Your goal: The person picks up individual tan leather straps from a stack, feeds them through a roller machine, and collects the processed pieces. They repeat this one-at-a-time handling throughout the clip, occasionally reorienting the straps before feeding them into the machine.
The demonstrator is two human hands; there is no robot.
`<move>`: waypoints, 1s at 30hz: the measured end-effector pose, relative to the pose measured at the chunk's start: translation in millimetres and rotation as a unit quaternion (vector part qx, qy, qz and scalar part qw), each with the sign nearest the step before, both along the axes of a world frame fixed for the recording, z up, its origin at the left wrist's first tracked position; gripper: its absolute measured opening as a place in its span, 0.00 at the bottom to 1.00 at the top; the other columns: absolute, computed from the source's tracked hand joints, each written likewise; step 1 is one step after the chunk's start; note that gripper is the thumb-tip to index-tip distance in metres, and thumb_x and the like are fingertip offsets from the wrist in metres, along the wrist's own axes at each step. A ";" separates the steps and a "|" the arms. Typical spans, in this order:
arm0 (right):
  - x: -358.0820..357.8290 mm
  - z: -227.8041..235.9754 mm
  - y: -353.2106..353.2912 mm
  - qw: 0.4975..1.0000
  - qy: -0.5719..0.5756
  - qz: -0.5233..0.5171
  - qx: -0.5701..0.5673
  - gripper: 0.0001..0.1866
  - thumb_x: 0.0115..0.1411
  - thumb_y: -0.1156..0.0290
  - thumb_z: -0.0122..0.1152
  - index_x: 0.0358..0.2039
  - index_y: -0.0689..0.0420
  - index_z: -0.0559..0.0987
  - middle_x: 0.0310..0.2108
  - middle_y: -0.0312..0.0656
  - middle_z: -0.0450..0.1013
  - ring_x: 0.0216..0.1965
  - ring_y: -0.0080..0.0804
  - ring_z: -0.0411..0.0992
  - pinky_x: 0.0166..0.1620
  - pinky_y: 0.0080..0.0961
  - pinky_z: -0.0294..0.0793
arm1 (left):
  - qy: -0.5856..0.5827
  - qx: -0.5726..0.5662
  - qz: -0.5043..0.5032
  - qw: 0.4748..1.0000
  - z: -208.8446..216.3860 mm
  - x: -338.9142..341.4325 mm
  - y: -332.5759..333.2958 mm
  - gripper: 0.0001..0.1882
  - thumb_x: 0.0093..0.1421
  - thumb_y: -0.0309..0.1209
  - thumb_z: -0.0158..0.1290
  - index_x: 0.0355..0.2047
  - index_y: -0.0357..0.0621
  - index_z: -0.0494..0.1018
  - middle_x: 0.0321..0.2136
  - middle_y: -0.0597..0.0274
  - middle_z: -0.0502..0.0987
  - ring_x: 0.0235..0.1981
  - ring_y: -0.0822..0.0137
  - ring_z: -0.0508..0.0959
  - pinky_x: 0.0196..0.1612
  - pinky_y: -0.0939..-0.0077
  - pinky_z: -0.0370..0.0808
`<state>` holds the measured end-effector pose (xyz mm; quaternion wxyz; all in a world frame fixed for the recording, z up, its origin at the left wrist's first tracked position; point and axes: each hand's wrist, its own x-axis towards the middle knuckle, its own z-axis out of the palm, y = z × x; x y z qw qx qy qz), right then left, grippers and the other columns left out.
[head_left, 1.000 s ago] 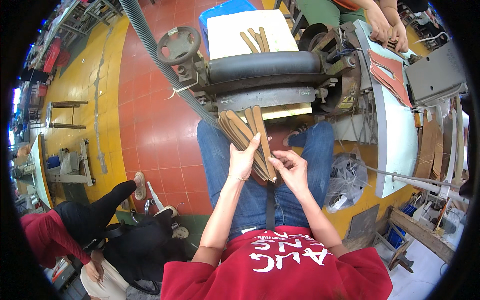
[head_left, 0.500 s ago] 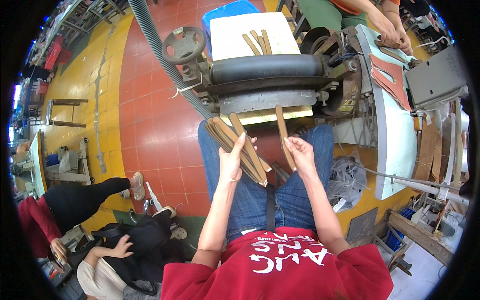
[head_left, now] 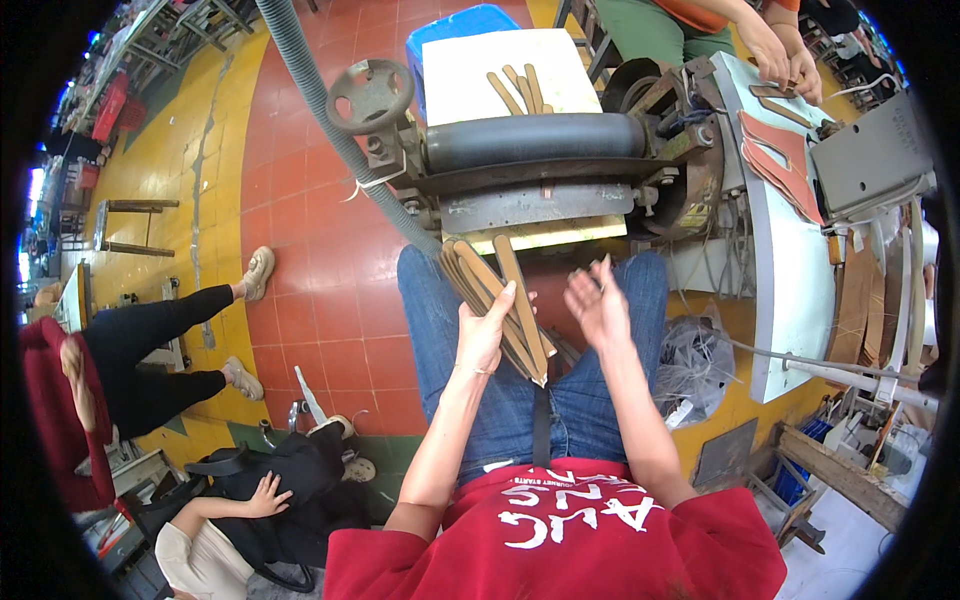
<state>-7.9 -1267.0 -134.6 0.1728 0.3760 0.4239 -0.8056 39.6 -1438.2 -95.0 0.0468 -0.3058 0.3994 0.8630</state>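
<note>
A fan of several long, narrow brown strips (head_left: 475,290) with rounded ends is gripped in my left hand (head_left: 484,332), in front of the roller machine; one strip lies apart on top under my thumb. To its right, my right hand (head_left: 600,308) holds nothing, its fingers apart and the palm partly turned up. Ahead of both hands stands the machine with a dark roller (head_left: 535,140) and a grey metal plate (head_left: 535,206). Several similar strips (head_left: 525,88) rest on the white board (head_left: 460,70) behind the roller.
A handwheel (head_left: 370,97) and grey hose (head_left: 320,110) stand left of the roller. Rightward, a co-worker's hands (head_left: 785,65) work over a pale table (head_left: 775,250) bearing orange-brown pieces (head_left: 778,165). Below it hangs a clear plastic bag (head_left: 695,355). Other people are at the left.
The single strip has left my right hand, which has opened. My left hand has shifted slightly right, with its strips. At the left, a person in dark trousers has changed stance.
</note>
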 end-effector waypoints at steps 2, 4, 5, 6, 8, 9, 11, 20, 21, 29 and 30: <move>33.7 4.5 0.0 0.991 0.000 0.136 -0.006 0.28 0.60 0.48 0.50 0.52 0.57 0.67 0.46 0.41 0.68 0.47 0.29 0.67 0.48 0.29 0.67 | 0.000 -0.013 -0.017 1.000 -4.9 -3.2 1.5 0.12 0.57 0.29 0.55 0.37 0.35 0.70 0.31 0.53 0.77 0.30 0.63 0.79 0.31 0.69 0.79; 57.5 10.7 -4.9 0.954 0.117 0.272 0.041 0.24 0.59 0.54 0.56 0.47 0.61 0.72 0.34 0.37 0.73 0.34 0.21 0.71 0.37 0.18 0.70 | -0.003 -0.024 -0.006 1.000 -8.6 -6.4 3.4 0.10 0.56 0.29 0.57 0.35 0.37 0.72 0.30 0.57 0.77 0.29 0.70 0.77 0.32 0.75 0.76; 63.1 13.1 -10.3 0.938 0.184 0.281 0.085 0.21 0.57 0.58 0.59 0.45 0.61 0.74 0.32 0.36 0.74 0.31 0.19 0.71 0.33 0.16 0.70 | -0.005 -0.039 -0.004 0.999 -9.6 -7.0 4.0 0.10 0.56 0.29 0.57 0.35 0.37 0.72 0.30 0.61 0.77 0.29 0.72 0.76 0.33 0.78 0.75; 66.3 17.2 -13.3 0.914 0.250 0.299 0.115 0.18 0.56 0.63 0.62 0.44 0.60 0.75 0.30 0.36 0.75 0.28 0.17 0.71 0.29 0.14 0.70 | -0.007 -0.054 -0.003 0.999 -10.2 -8.2 4.5 0.10 0.56 0.30 0.58 0.34 0.37 0.73 0.29 0.64 0.76 0.29 0.75 0.75 0.34 0.80 0.74; 59.9 24.2 -15.2 0.854 0.251 0.340 0.302 0.17 0.53 0.68 0.64 0.43 0.60 0.76 0.32 0.38 0.75 0.29 0.20 0.72 0.30 0.16 0.71 | -0.005 -0.058 0.006 0.998 -9.7 -8.7 5.4 0.10 0.54 0.30 0.59 0.34 0.38 0.74 0.29 0.66 0.76 0.29 0.76 0.74 0.34 0.81 0.72; 56.8 28.4 -14.9 0.843 0.253 0.339 0.332 0.17 0.53 0.69 0.64 0.42 0.61 0.76 0.33 0.38 0.75 0.31 0.20 0.72 0.31 0.17 0.72 | -0.003 -0.064 0.009 0.998 -8.9 -8.8 5.8 0.10 0.54 0.30 0.59 0.34 0.38 0.74 0.29 0.66 0.76 0.29 0.76 0.74 0.34 0.81 0.72; 50.6 33.2 -18.3 0.857 0.265 0.293 0.330 0.19 0.51 0.68 0.66 0.42 0.61 0.76 0.34 0.39 0.74 0.33 0.22 0.72 0.34 0.17 0.72 | 0.005 -0.108 0.003 0.994 -6.8 -7.8 6.7 0.12 0.54 0.31 0.60 0.34 0.37 0.73 0.30 0.64 0.76 0.30 0.76 0.74 0.35 0.82 0.72; 46.4 20.7 -21.6 0.857 0.328 0.223 0.329 0.10 0.54 0.73 0.63 0.34 0.66 0.78 0.36 0.40 0.72 0.35 0.21 0.71 0.39 0.17 0.71 | 0.003 -0.077 0.001 0.997 -4.8 -6.1 15.0 0.11 0.55 0.31 0.58 0.35 0.36 0.74 0.29 0.64 0.76 0.31 0.75 0.74 0.36 0.81 0.72; 45.6 18.9 -20.6 0.859 0.324 0.210 0.335 0.09 0.55 0.73 0.62 0.34 0.66 0.78 0.35 0.39 0.72 0.35 0.20 0.71 0.38 0.16 0.71 | 0.003 -0.091 -0.007 0.996 -5.1 -5.5 14.2 0.11 0.56 0.31 0.58 0.35 0.36 0.74 0.29 0.63 0.76 0.31 0.75 0.75 0.36 0.80 0.72; 16.1 4.1 -5.7 0.965 0.142 0.174 0.132 0.09 0.60 0.67 0.56 0.35 0.59 0.77 0.27 0.38 0.75 0.22 0.17 0.70 0.26 0.12 0.70 | -0.005 -0.065 0.011 0.998 -10.6 1.6 -6.1 0.14 0.57 0.31 0.56 0.40 0.34 0.72 0.30 0.58 0.76 0.35 0.66 0.78 0.37 0.73 0.76; 11.0 0.9 -5.0 0.971 0.139 0.164 0.108 0.09 0.60 0.67 0.56 0.35 0.59 0.76 0.27 0.38 0.75 0.22 0.17 0.70 0.26 0.12 0.70 | -0.002 -0.063 0.011 0.998 -10.4 3.3 -8.3 0.14 0.57 0.30 0.56 0.40 0.34 0.72 0.30 0.58 0.77 0.34 0.67 0.78 0.36 0.73 0.76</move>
